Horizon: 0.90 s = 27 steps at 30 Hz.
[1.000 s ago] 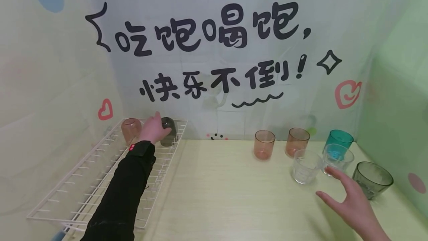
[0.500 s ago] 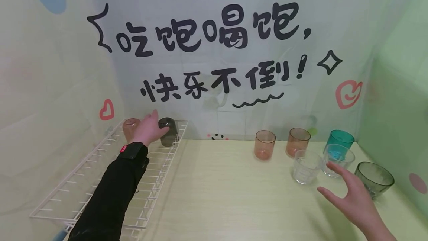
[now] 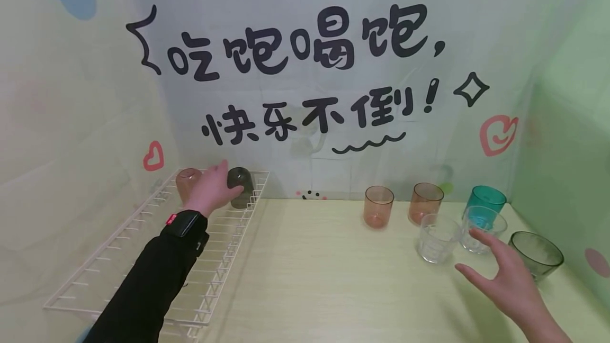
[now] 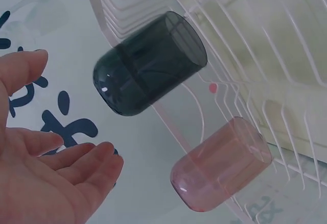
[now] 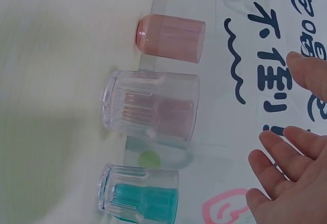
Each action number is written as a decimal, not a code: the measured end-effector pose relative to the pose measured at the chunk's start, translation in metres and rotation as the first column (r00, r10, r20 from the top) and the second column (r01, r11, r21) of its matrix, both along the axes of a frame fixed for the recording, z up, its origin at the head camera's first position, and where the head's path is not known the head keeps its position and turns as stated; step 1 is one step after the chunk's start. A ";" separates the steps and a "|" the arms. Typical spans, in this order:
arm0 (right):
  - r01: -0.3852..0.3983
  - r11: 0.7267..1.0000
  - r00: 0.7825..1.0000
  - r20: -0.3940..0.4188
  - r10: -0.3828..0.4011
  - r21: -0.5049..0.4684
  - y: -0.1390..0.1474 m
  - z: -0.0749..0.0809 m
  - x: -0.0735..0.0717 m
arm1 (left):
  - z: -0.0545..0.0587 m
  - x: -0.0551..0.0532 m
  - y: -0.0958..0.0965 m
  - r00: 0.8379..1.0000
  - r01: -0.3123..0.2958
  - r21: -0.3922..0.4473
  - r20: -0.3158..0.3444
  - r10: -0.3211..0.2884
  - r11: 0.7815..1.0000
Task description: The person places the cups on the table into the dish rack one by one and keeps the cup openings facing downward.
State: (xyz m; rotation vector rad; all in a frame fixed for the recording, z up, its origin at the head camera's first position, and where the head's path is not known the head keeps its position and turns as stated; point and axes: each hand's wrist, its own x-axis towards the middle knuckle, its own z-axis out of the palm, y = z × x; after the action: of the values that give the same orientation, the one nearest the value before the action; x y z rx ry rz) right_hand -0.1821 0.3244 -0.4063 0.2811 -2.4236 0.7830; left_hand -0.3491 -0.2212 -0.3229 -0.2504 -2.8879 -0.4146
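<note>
Your left hand (image 3: 212, 189) is splaying empty, ditto your nearer right hand (image 3: 512, 279); upright clear-glass tumbler (image 3: 434, 245) is standing ahead-left, toward surface's (image 3: 324, 274) back-right corner

The backdrop (image 3: 305, 82) reads "吃饱喝饱,快乐不倒!" in black.

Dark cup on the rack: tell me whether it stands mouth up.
No, the dark cup is upside down, its rounded closed end on top.

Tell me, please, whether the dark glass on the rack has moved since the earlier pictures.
No; the dark glass keeps the same place against the white rack, near its far right corner.
</note>
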 end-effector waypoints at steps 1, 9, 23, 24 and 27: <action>0.001 1.000 1.000 -0.001 -0.001 0.004 0.000 0.000 0.000 | 0.000 0.001 0.001 1.000 0.001 -0.003 -0.002 -0.001 1.000; -0.007 1.000 1.000 0.005 0.007 0.009 0.000 0.000 -0.005 | 0.001 0.015 0.008 1.000 0.026 0.023 -0.015 -0.026 0.999; -0.009 0.999 1.000 -0.026 0.010 0.037 -0.001 -0.005 -0.015 | 0.001 0.039 0.018 0.994 0.103 -0.008 -0.046 -0.103 0.995; -0.010 0.999 1.000 -0.026 0.011 0.038 -0.001 -0.005 -0.016 | 0.000 0.040 0.018 0.993 0.108 -0.011 -0.039 -0.108 0.994; -0.012 0.999 1.000 -0.025 0.013 0.038 -0.001 -0.006 -0.018 | -0.001 0.043 0.019 0.993 0.118 -0.013 -0.024 -0.118 0.993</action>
State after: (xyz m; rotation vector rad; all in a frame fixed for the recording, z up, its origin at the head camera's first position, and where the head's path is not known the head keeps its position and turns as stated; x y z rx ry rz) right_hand -0.2000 0.3231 -0.4121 0.3193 -2.4173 0.7348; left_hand -0.3065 -0.2021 -0.3239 -0.4263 -2.8616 -0.4115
